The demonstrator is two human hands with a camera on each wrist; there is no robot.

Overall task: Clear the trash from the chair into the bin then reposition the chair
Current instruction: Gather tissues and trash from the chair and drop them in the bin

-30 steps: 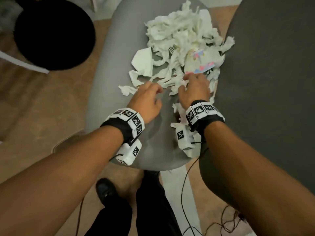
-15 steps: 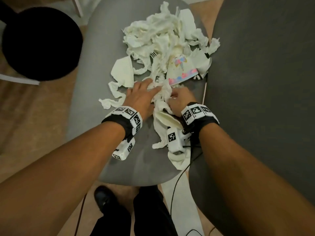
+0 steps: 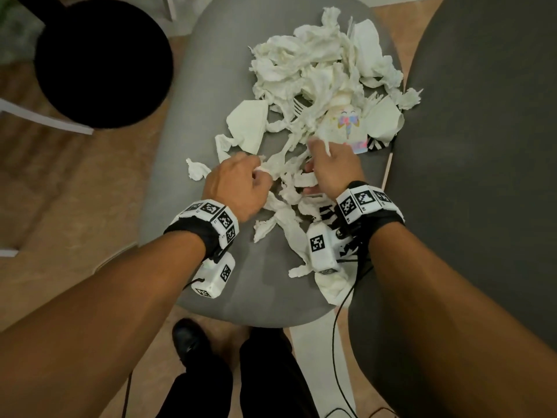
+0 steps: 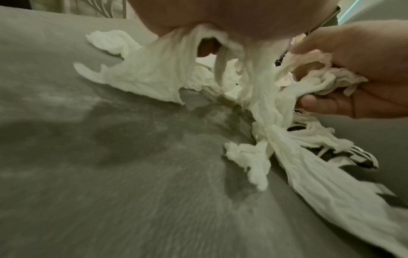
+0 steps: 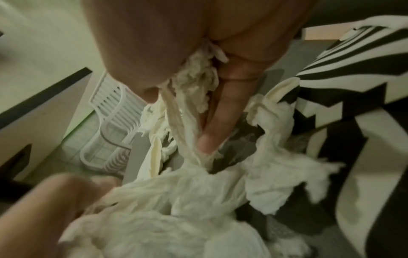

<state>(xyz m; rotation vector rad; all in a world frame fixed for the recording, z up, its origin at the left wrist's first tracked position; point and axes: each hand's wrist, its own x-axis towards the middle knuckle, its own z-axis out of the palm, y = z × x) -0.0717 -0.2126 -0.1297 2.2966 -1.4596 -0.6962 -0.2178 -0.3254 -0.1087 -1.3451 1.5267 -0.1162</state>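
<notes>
Person's dark trouser legs (image 3: 193,384), black shoe (image 3: 188,336) nearest, on wood floor (image 3: 75,206). Grey chair seat (image 3: 187,146) ahead. Left hand (image 3: 233,187) fingers curled, gripping torn white tissue strands (image 4: 260,90). Right hand (image 3: 331,170) also clutching tissue wad, index finger extended down. Black-white striped paper (image 5: 344,57) under right wrist. Farther: tissue pile (image 3: 316,70), paper cup (image 3: 346,128) with unicorn print; no legible writing. Black round bin (image 3: 102,61) far left.

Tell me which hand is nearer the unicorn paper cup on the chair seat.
Right. The right hand sits just below the unicorn paper cup, fingertips almost at its rim, gripping tissue strips. The left hand grips tissue further left, clearly apart from it.
</notes>
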